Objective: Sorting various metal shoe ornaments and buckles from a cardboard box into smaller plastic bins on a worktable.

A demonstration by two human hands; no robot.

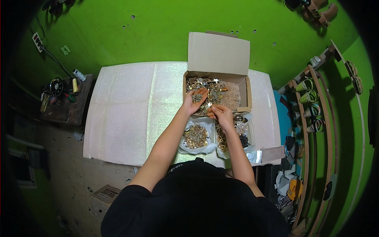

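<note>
An open cardboard box (pixel 245 94) stands on the table, its lid raised, with a heap of small gold and silver metal pieces (pixel 216 93) inside, mostly at the left. Above that heap my left hand (pixel 193 103) is held palm up, carrying a little pile of small metal pieces (pixel 196 97) in the cupped palm. Close by on the right, my right hand (pixel 222 115) has thumb and fingers drawn together in a pinch at the box's front edge. Whatever lies between those fingertips is too small to make out.
Just in front of the box sit a white-lined tray (pixel 196 150) of mixed small pieces and another lined tray (pixel 249 148) of sorted trinkets. Pale shimmering sheeting (pixel 122 114) covers the table. A wooden rack (pixel 316 158) holding sandals stands right; a dark side table (pixel 63 108) with thread spools stands left.
</note>
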